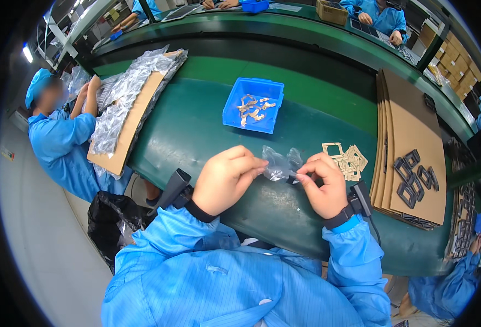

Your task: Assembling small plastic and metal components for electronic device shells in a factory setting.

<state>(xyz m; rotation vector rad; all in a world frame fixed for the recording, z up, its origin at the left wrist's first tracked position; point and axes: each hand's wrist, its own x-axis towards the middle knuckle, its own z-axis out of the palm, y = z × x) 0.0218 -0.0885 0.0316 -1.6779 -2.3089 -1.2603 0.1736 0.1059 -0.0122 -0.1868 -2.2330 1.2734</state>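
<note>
The left hand's [224, 177] thumb and forefinger are pinched together on the left edge of a clear plastic bag [275, 163], the other fingers curled in behind. The right hand [323, 185] grips the bag's other side between thumb and forefinger, its remaining fingers bent. The bag is thus held between the two hands, above the near part of a green tabletop [186, 120]. A small dark thing shows at the right fingertips, too hidden to identify. Each wrist wears a black strap with a black device on it.

Just beyond the right hand lies a loose heap of cream cut-out frames [350, 163]. Past the bag sits a blue plastic bin [231, 111] containing small tan-and-white strips [250, 110]; any marks on them are too small to read. To the right, black rectangular frames [407, 193] lie on stacked cardboard sheets [412, 120]. To the left, clear bags [137, 79] are heaped on another cardboard sheet [132, 128], beside a co-worker in blue [60, 133]. A small sign [7, 155] at the far left is illegible. A black bin liner [107, 218] stands below the table's left edge.
</note>
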